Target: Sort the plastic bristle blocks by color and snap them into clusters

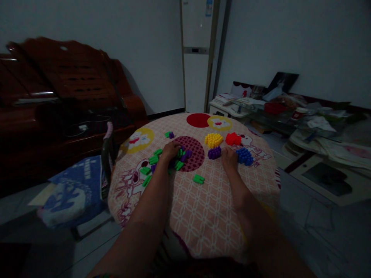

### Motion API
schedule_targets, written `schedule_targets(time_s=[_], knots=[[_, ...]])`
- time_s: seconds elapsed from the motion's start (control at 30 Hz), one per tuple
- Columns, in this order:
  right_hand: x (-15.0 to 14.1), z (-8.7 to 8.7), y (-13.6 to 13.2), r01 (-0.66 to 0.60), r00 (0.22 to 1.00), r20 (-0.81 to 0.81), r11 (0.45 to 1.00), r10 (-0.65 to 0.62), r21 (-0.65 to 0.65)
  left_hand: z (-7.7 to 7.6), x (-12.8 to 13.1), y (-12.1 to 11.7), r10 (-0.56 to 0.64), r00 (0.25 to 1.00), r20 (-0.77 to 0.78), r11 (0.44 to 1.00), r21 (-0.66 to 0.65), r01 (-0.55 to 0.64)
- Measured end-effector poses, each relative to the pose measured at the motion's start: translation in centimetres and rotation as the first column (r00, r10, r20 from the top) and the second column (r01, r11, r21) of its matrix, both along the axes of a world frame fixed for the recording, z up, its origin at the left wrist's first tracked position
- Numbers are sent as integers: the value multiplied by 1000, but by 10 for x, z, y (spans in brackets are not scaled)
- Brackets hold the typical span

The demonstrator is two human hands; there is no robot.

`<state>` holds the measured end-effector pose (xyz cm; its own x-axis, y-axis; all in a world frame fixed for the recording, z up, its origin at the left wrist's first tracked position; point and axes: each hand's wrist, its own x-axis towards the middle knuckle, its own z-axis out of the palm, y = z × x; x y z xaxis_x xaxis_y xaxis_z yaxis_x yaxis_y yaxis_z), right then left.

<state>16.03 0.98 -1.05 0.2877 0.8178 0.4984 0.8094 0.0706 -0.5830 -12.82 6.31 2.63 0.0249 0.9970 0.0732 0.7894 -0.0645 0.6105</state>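
No words readable here! Up at twelve o'clock, the blue label (208, 7) on the tall white unit (196, 79) is too small; towards eight, lettering (87, 169) on the blue cushion (94, 183) blurs.

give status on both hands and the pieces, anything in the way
Left hand at green-purple mix, grip unclear. Right hand between purple pile and blue pile, grip unclear. Lone green piece apart, seemingly blocking neither.
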Motion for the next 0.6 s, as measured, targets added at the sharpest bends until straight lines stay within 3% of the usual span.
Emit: schedule_targets(time_s=[0.1, 0.17, 0.23, 0.3, 0.4, 0.47, 0.6], knots=[[1, 1, -5, 31, 998, -60, 998, -29, 46, 4, 0, -3, 2, 998, -70, 1000, 13, -1], [1, 4, -10, 42, 995, -96, 995, -32, 95, 8, 2, -6, 54, 998, -38, 997, 58, -52], [-2, 7, -16, 34, 993, -120, 988, -15, 152, 13, 8, -8, 94, 993, 76, 986, 127, -103], [-8, 11, -23, 0, 991, -128, 980, 26, 199, 18, 19, -11, 29, 961, 275, 984, 162, -76], [-20, 17, -31, -88, 985, -125, 964, 123, 252, 23, 47, -19, -196, 796, 573, 979, 168, 120], [-28, 20, -35, -149, 974, -124, 948, 190, 280, 23, 67, -25, -301, 672, 677, 953, 180, 245], [-36, 21, -37, -220, 950, -159, 939, 268, 266, 19, 98, -35, -362, 528, 768, 904, 152, 398]])
